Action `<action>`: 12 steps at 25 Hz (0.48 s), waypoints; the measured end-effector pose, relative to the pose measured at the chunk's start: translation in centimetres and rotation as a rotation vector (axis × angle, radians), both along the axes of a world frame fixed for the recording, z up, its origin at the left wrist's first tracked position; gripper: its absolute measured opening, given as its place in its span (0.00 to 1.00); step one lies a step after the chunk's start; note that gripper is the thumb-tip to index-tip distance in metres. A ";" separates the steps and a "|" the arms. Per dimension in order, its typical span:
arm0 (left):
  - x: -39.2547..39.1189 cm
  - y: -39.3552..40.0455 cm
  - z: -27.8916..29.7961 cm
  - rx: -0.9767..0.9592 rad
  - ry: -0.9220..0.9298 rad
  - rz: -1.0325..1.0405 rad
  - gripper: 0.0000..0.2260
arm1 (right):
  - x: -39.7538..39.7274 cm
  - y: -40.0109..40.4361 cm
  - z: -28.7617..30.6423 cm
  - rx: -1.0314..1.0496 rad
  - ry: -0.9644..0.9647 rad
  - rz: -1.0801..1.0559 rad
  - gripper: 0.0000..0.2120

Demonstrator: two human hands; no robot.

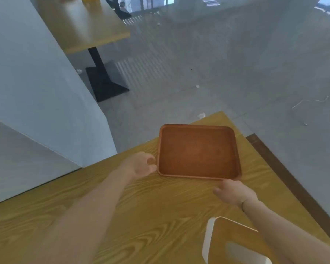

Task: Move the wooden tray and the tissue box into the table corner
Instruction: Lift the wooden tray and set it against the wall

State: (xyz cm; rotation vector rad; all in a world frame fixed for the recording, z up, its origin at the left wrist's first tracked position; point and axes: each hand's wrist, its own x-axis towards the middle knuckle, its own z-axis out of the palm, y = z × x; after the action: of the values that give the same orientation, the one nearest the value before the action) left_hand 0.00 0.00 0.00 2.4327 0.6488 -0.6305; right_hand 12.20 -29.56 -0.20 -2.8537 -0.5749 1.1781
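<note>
Two hands are on the wooden tray [198, 151], so the tray step looks to be the one in hand, with the tissue box [234, 242] not yet dealt with. The left hand [141, 164] is curled against the tray's left rim, fingers pinching its near-left corner; the right hand [234, 191] meets the near rim by the near-right corner, though whether its fingers are hooked under the edge cannot be told. The tray sits flat on the desk [103, 216], close to the far corner, its far rim just beside the desk edge. It is shallow, reddish-brown, rounded at the corners and empty. Next, I judge, a small nudge squares it into the corner without overshooting the edge. The tissue box stands nearer the person, under the right forearm.
</note>
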 end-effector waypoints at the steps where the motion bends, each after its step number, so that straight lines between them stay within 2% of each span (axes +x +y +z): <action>1: 0.4 0.2 -0.2 0.007 -0.015 0.039 0.26 | 0.4 -0.2 -0.5 0.018 0.019 -0.094 0.18; 3: 1.8 0.4 -1.4 0.032 -0.013 0.123 0.29 | 1.7 -0.4 -2.0 0.103 0.077 -0.398 0.20; 7: 4.4 -0.3 -3.5 0.018 -0.061 0.316 0.29 | 2.5 0.0 -3.5 0.381 0.294 -1.186 0.18; 9: 5.6 -0.7 -4.0 -0.001 -0.118 0.377 0.28 | 2.8 0.3 -3.9 0.468 0.338 -1.376 0.14; 12: 7.0 -1.2 -4.9 -0.013 -0.170 0.420 0.29 | 3.1 0.6 -4.8 0.517 0.341 -1.459 0.07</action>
State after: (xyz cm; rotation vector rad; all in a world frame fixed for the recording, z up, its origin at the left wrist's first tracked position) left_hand 6.95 -1.19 -4.89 2.2078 1.0378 -0.2534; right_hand 15.26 -28.94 -5.02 -1.7042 0.9248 0.8756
